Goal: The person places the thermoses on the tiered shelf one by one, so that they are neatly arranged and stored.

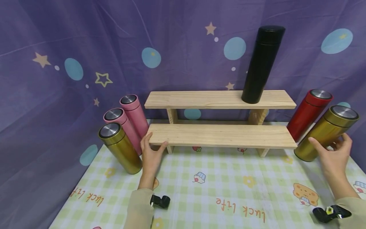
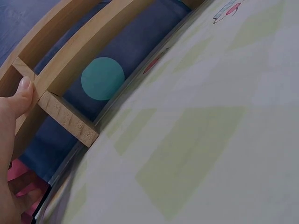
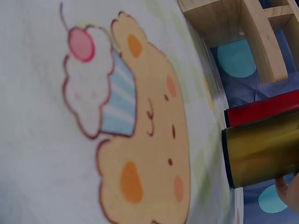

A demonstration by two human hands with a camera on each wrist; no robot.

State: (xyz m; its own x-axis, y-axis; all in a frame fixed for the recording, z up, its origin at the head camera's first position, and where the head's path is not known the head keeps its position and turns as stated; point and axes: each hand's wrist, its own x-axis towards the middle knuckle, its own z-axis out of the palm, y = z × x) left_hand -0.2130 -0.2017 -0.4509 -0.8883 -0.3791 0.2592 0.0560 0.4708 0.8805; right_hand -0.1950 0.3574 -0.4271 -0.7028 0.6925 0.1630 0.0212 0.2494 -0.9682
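Note:
In the head view a two-tier wooden shelf (image 1: 220, 135) stands in the middle. My left hand (image 1: 151, 156) grips the left end of its lower board, thumb at the front edge; the left wrist view shows the thumb against the wood (image 2: 70, 116). At the right, my right hand (image 1: 335, 156) holds a gold thermos (image 1: 323, 136) low on its body. That thermos stands on the table in front of a red thermos (image 1: 307, 114). In the right wrist view only a fingertip shows against the gold thermos (image 3: 261, 144).
A tall black thermos (image 1: 263, 66) stands on the upper board, right of centre. Left of the shelf are another gold thermos (image 1: 123, 152) and two pink thermoses, one behind the other (image 1: 137, 117). A checked cloth (image 1: 217, 181) covers the table; a purple curtain (image 1: 186, 25) hangs behind.

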